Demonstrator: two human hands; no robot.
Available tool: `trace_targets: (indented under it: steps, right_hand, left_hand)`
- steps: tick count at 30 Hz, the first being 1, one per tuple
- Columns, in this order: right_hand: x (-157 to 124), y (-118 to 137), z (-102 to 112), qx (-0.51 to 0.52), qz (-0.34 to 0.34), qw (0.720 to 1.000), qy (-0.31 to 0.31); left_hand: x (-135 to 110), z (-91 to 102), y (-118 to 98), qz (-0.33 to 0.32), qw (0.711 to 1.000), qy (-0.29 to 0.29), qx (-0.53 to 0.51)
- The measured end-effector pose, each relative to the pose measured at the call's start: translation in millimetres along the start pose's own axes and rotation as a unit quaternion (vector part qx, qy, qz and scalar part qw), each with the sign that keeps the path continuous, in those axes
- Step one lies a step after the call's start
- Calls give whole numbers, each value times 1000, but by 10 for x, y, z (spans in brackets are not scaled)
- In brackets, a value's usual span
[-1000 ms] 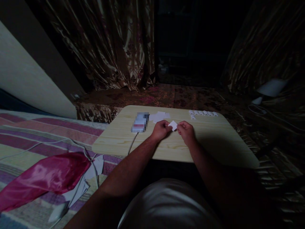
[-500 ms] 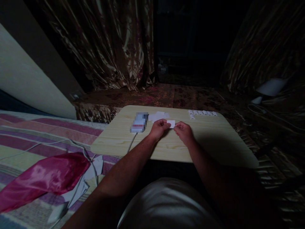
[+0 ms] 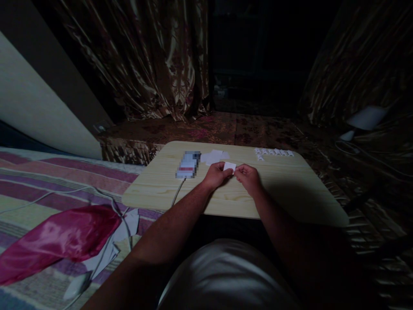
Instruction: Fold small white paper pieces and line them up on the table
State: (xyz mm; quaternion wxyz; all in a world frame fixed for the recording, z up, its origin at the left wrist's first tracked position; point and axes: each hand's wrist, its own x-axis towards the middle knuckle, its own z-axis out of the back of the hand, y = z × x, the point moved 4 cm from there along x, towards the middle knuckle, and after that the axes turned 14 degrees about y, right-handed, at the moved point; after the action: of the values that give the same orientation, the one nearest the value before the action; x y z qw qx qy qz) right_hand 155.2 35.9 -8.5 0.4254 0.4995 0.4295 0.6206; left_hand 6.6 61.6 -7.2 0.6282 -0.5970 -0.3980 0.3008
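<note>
A small white piece of paper (image 3: 229,166) is held up over the pale wooden table (image 3: 151,189). My left hand (image 3: 216,176) pinches its left side between thumb and fingers. At the lower right corner of the paper, my right hand (image 3: 248,177) is closed, fingertips pressed together on it. Just beyond my left hand lie loose sheets of white paper (image 3: 217,155) on the tabletop. Several small folded white pieces (image 3: 274,152) form a row near the far right edge, with one more below the row's left end.
Left of my hands lies a pixelated device (image 3: 188,165) with a cable (image 3: 177,193) running off the near edge. On the striped bed (image 3: 35,174) are a shiny pink cloth (image 3: 71,230), papers (image 3: 105,260) and a white plug-like object (image 3: 76,285). A lamp (image 3: 366,118) stands at the right.
The paper has shifted slightly left and tilted between my fingers. My right fingertips have moved a little toward its lower corner. The camera view has shifted slightly.
</note>
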Motion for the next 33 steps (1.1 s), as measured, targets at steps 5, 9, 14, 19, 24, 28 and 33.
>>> trace_targets:
  steps: [5,9,14,19,24,28,33]
  right_hand:
    - [-12,11,29,42,-25,998,-25]
    - [-13,22,35,56,-21,998,-30]
    - [-13,5,52,40,-21,998,-35]
    - [-14,23,43,27,-18,999,-36]
    - [-13,34,22,22,-28,999,-23]
    - [1,-5,32,27,-30,999,-8]
    - [15,-56,50,21,-34,999,5]
  left_hand:
    - [-21,-43,-12,12,998,47,45]
    - [-33,-51,-13,23,995,71,61]
    - [-35,-49,14,38,992,84,86]
    - [-48,-58,19,45,990,101,84]
    - [-43,-49,48,36,989,112,93]
    - [-42,-44,54,34,989,114,89]
    - [-50,-52,38,40,988,109,99]
